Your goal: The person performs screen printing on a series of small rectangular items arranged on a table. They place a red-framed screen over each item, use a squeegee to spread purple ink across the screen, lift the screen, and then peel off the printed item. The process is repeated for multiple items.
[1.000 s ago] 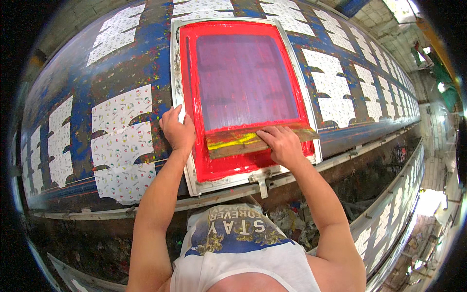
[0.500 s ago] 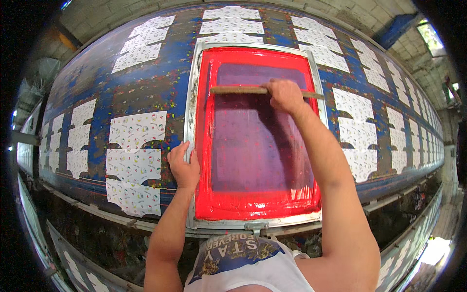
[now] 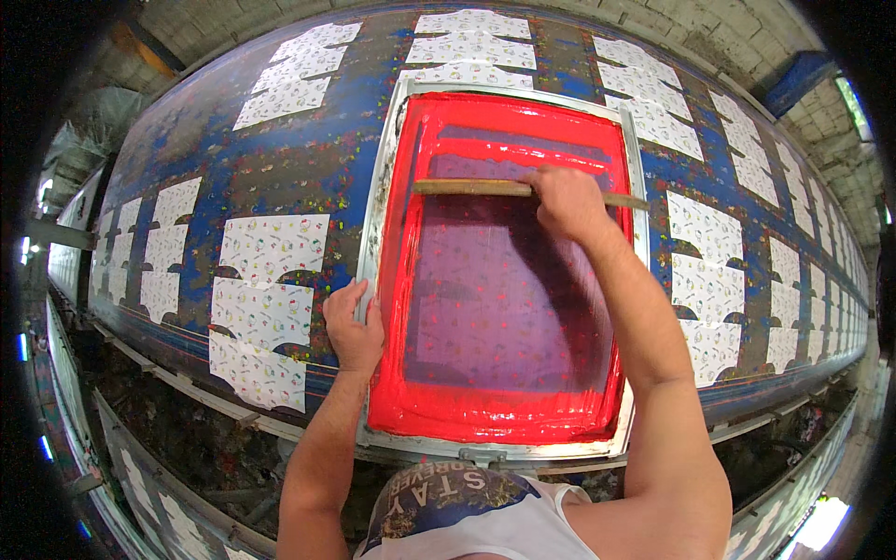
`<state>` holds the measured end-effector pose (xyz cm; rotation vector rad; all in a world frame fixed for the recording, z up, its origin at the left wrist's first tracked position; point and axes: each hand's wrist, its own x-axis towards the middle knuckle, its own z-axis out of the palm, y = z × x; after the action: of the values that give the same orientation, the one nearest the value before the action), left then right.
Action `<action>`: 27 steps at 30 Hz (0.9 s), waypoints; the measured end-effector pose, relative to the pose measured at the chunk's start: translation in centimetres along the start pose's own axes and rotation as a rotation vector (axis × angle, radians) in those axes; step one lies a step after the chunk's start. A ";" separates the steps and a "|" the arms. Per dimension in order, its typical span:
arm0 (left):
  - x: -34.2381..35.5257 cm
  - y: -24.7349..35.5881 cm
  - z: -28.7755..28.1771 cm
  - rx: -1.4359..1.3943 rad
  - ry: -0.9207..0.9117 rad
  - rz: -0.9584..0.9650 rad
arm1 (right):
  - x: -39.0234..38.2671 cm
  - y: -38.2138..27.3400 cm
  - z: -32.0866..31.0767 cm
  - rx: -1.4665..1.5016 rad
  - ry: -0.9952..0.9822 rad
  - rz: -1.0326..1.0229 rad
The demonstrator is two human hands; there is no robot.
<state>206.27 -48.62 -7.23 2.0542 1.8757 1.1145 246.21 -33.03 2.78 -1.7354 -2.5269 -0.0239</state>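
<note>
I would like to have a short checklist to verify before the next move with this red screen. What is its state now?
1. Right hand gripping the wooden squeegee: ok.
2. Left hand at the frame: ok, touching its left rail.
3. Red ink available: ok, lying along the near edge and beyond the squeegee.
4. Purple mesh free of shadow: not ok, a dark shadow crosses it.
5. Squeegee's right end clear of the right rail: cannot tell, they overlap in this view.
6. Squeegee's lower edge flat on the mesh: cannot tell, hidden.
</note>
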 end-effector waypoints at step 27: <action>-0.1 -0.8 0.6 0.011 0.035 0.069 | -3.0 -3.3 -2.5 0.036 -0.266 0.014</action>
<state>206.02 -48.31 -8.10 2.1345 1.8428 1.1664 244.38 -37.17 5.19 -1.8538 -2.6732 0.2695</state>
